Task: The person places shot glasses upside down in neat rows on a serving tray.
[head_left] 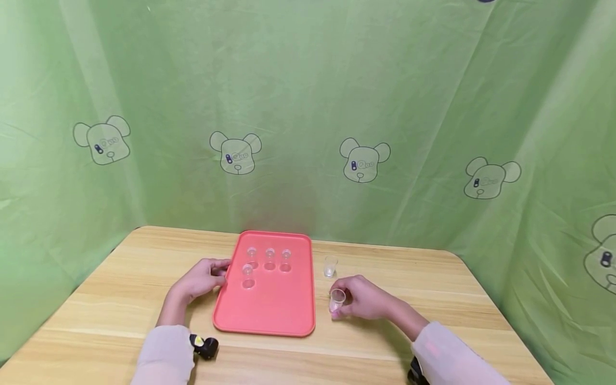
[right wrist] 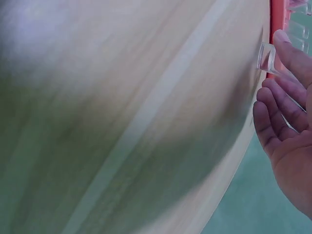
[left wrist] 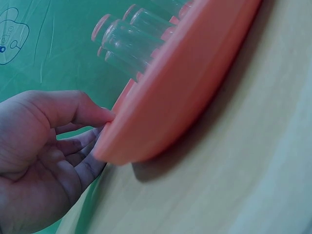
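A pink-red tray (head_left: 279, 310) lies on the table, with several small clear cups (head_left: 247, 277) standing upside down toward its far end. My left hand (head_left: 202, 278) grips the tray's left edge; in the left wrist view, the thumb of that hand (left wrist: 53, 141) presses on the rim and its fingers are partly hidden behind. To the right of the tray, my right hand (head_left: 362, 298) holds another clear cup (head_left: 337, 301) between thumb and fingers, its wide mouth facing up. The right wrist view shows this cup (right wrist: 265, 57) at the fingertips of the right hand (right wrist: 297, 131).
One more clear cup (head_left: 330, 266) stands mouth up on the wooden table (head_left: 409, 267), just right of the tray and beyond my right hand. Green curtains (head_left: 298, 107) printed with bear heads hang close behind the table and along its sides.
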Tool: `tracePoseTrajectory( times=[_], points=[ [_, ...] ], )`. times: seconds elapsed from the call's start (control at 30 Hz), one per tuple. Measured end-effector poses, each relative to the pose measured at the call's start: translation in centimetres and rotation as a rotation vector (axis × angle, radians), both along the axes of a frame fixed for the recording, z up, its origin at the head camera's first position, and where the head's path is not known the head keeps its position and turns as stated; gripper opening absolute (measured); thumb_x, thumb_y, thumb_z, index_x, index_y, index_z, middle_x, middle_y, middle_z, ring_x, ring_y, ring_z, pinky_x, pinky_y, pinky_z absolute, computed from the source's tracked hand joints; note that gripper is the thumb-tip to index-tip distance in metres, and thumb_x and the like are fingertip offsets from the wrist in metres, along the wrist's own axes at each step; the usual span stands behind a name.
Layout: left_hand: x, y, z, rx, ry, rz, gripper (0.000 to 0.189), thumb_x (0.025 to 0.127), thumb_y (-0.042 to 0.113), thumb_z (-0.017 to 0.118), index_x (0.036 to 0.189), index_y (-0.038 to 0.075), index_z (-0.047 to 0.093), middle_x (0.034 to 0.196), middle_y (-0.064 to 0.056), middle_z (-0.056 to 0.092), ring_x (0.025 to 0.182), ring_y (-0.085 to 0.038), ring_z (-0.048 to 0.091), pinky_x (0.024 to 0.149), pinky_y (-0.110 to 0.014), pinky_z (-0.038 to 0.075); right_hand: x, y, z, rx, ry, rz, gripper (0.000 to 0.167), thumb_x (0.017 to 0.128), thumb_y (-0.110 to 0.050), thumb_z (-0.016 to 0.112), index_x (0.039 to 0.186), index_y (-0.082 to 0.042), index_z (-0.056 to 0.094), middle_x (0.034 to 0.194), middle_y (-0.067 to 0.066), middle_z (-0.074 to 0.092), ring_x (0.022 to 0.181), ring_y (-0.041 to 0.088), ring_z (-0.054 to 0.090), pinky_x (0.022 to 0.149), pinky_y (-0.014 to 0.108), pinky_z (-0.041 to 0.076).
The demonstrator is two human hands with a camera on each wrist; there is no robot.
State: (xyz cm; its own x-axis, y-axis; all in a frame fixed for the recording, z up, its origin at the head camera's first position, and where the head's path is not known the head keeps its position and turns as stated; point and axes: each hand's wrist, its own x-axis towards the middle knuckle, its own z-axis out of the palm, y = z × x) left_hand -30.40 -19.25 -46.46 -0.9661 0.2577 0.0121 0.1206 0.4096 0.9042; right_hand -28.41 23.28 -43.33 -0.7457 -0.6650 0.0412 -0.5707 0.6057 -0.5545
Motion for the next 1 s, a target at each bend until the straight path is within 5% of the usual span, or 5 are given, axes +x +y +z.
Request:
tracePoseTrajectory(
  times=[0.57, 1.0],
  points=[
    [0.0, -0.1, 0.2, -0.019, -0.001, 0.004, 0.061, 0.084, -0.010, 0.059, 0.144, -0.013, 0.048, 0.128, -0.024, 0.065, 0.103, -0.028, 0.059, 0.077, -0.027, 0.051, -0.5, -0.1, -0.2, -0.020, -0.059, 0.022, 0.017, 0.081, -0.013, 0.086, 0.087, -0.013, 0.070, 0.073, -0.008, 0.060, 0.066, 0.005, 0.051, 0.059, 0.021, 0.046],
    [-0.1, -0.1, 0.1, -0.013, -0.004, 0.001, 0.060, 0.085, -0.009, 0.059, 0.144, -0.013, 0.048, 0.128, -0.024, 0.065, 0.104, -0.028, 0.059, 0.077, -0.027, 0.051, -1.1, -2.0, 0.7, -0.066, 0.017, 0.012, 0.012, 0.086, -0.012, 0.081, 0.093, -0.012, 0.071, 0.076, -0.007, 0.063, 0.071, 0.009, 0.057, 0.065, 0.023, 0.052]
  ],
)
